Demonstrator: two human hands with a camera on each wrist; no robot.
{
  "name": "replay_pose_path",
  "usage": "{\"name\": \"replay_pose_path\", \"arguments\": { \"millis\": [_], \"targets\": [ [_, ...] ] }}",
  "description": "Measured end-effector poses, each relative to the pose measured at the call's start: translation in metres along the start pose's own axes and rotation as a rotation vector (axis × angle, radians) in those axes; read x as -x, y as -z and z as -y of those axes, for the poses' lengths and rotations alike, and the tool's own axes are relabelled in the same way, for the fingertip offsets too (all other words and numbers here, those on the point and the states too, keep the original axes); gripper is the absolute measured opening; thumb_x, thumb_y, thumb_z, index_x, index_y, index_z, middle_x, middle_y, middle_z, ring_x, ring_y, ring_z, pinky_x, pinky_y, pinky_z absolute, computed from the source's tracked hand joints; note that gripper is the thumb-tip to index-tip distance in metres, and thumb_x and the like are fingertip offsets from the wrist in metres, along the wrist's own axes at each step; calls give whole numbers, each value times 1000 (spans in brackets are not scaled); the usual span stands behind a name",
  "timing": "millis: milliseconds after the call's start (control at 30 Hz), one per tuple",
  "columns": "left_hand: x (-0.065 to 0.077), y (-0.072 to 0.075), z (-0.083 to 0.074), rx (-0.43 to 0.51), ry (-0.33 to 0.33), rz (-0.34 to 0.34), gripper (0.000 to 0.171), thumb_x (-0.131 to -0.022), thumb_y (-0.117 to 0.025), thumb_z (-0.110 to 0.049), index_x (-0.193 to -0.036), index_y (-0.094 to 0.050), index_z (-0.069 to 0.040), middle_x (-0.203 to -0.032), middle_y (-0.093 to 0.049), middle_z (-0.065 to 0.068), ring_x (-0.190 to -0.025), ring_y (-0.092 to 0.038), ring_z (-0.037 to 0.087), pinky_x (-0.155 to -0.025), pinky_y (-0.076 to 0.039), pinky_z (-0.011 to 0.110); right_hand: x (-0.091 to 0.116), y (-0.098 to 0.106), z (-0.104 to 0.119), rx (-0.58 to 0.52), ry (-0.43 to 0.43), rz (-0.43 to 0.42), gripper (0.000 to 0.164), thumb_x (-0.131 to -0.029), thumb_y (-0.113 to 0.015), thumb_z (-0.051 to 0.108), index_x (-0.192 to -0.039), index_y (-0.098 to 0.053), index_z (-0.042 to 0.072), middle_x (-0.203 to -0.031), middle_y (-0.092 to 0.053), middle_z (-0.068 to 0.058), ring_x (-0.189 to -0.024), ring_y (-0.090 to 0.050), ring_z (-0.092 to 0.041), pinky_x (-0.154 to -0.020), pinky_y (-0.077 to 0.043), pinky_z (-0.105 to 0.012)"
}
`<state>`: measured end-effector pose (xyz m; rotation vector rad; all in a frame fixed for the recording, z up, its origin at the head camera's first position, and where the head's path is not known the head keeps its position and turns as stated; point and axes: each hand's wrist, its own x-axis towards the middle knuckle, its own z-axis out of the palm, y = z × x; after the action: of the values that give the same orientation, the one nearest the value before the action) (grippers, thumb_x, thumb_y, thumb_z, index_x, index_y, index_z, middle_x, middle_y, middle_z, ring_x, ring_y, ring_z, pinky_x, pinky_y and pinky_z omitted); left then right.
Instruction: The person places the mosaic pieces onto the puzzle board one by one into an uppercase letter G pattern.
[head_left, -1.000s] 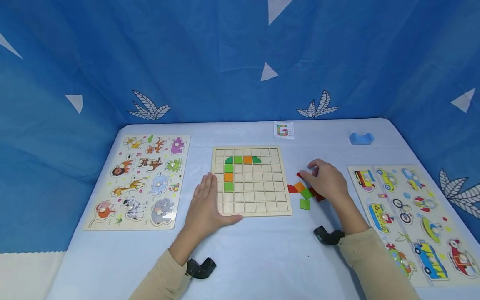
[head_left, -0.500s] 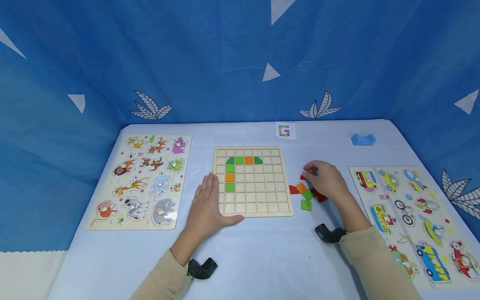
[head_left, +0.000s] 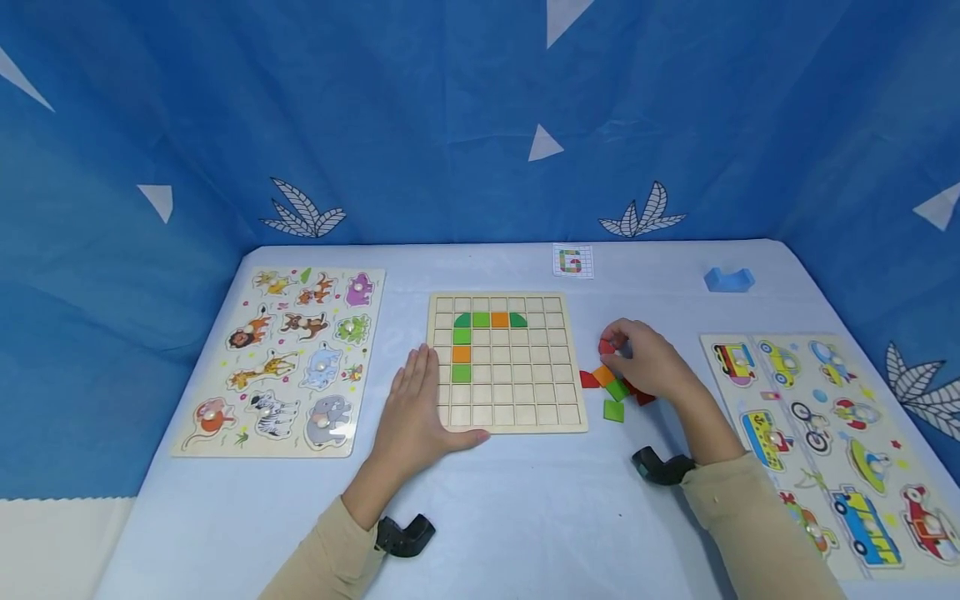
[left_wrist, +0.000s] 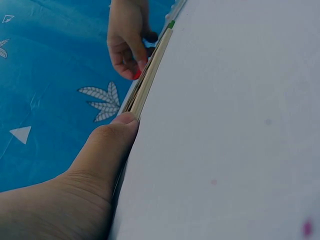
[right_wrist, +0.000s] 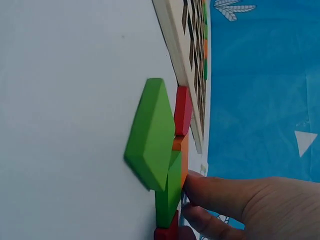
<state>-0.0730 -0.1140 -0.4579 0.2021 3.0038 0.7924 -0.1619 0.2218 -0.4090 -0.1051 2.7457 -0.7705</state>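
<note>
A wooden grid board (head_left: 523, 375) lies mid-table, with green and orange tiles forming an upside-down L in its upper left cells. My left hand (head_left: 411, 408) rests along the board's left side, fingers straight, thumb along the near edge; the left wrist view shows that thumb (left_wrist: 107, 147) against the board's side. Right of the board, my right hand (head_left: 651, 362) pinches a red piece (head_left: 606, 347) between thumb and fingers; its full outline is hidden. Below those fingers lie loose tiles: a red one (head_left: 588, 380), an orange one (head_left: 603, 377), a green square (head_left: 613, 410), and others partly covered.
Behind the board lies a small pattern card (head_left: 573, 262) showing a coloured G. A blue notched block (head_left: 729, 280) stands at the back right. An animal puzzle (head_left: 300, 333) lies left, a vehicle puzzle (head_left: 813, 475) right. Blue cloth (head_left: 450, 125) hangs behind the table.
My right fingers have shifted slightly over the loose tiles, and more of the red piece shows between them now. My left hand stays at the board.
</note>
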Motion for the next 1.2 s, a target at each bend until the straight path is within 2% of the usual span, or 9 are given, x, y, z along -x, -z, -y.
{"name": "replay_pose_path", "arguments": {
  "millis": [200,300,433,567,700,767,900,1033,1200],
  "targets": [
    [1,1,0,9,-3,-5,140,-60,-77,-76,-158,-13,1,-168,-8,15,-156,-6,30,-126,-12,50,-3,-1,4,-2,33,-14,27,-95,-67,18,-120,-60,18,-112,-61,-15,-97,-56,-31,-69,-55,-32],
    [1,1,-1,14,-4,-4,141,-60,-78,-76,-158,-13,2,-167,-8,16,-156,-6,31,-126,-12,50,-5,-6,13,-55,68,-41,24,-95,-66,17,-119,-63,19,-109,-62,-13,-92,-56,-29,-66,-53,-31],
    [1,1,-1,11,0,-2,141,-59,-78,-76,-158,-13,1,-167,-8,16,-156,-5,31,-126,-12,50,-5,-21,37,-188,136,-3,22,-94,-68,17,-117,-65,19,-103,-62,-10,-74,-57,-28,-56,-51,-29],
    [1,2,-2,5,5,8,140,-61,-77,-76,-158,-12,1,-168,-7,15,-156,-5,30,-126,-12,49,-1,-41,67,-263,194,62,21,-93,-70,18,-114,-67,21,-98,-62,-5,-73,-56,-23,-57,-49,-28],
    [1,3,-2,-8,6,17,139,-62,-76,-77,-158,-12,1,-168,-7,15,-156,-5,30,-126,-12,49,4,-61,96,-286,249,106,17,-91,-72,18,-108,-69,22,-93,-63,0,-73,-54,-20,-57,-46,-27],
    [1,3,-2,-15,4,16,138,-63,-75,-77,-158,-12,1,-168,-8,15,-156,-5,30,-126,-12,49,7,-71,107,-293,270,125,16,-91,-72,18,-106,-70,24,-91,-63,2,-69,-54,-21,-56,-44,-27],
    [1,2,-1,-20,-6,11,136,-65,-73,-78,-158,-13,1,-168,-9,15,-156,-6,30,-126,-12,50,11,-86,122,-268,319,146,15,-91,-73,18,-104,-70,24,-88,-64,6,-75,-56,-16,-62,-46,-27],
    [1,2,-2,-17,-11,10,134,-66,-73,-77,-157,-14,1,-168,-10,15,-156,-7,30,-126,-12,50,13,-96,129,-220,374,143,13,-91,-72,17,-104,-71,20,-85,-64,9,-78,-57,-11,-71,-49,-27],
    [2,3,-2,-31,-19,-2,134,-65,-74,-76,-157,-16,3,-167,-12,17,-156,-8,32,-125,-13,51,13,-101,132,-133,418,106,14,-90,-74,19,-103,-72,19,-84,-63,10,-76,-56,-8,-71,-48,-25]
  ]
}}
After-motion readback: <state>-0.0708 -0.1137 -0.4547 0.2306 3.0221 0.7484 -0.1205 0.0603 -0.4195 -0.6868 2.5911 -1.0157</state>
